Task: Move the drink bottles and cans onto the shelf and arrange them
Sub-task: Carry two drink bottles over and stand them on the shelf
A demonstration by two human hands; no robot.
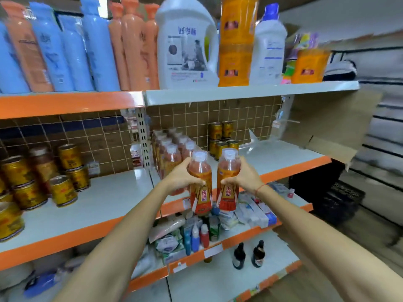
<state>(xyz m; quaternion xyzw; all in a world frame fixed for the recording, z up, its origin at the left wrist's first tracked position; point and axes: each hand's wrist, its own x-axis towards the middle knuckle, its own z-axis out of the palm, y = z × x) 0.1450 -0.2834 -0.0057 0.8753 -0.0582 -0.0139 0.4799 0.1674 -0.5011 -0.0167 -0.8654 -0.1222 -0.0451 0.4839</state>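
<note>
Now both arms out. My left hand [182,175] wraps one drink bottle [200,182], my right hand [244,176] the other bottle [227,179]; both upright, side by side, in front of the shelf [283,155] edge, near the bottle rows [172,149]. Clear plastic, white caps, reddish drink, orange-red labels. Gold cans [221,136] stacked behind.

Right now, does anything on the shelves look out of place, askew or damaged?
Yes. On the middle shelf, crumpled clear plastic wrap lies loose beside the stacked gold cans, like leftover packaging. At the left, one gold can leans, not upright. The bottles in the left hand and right hand look intact.
</note>
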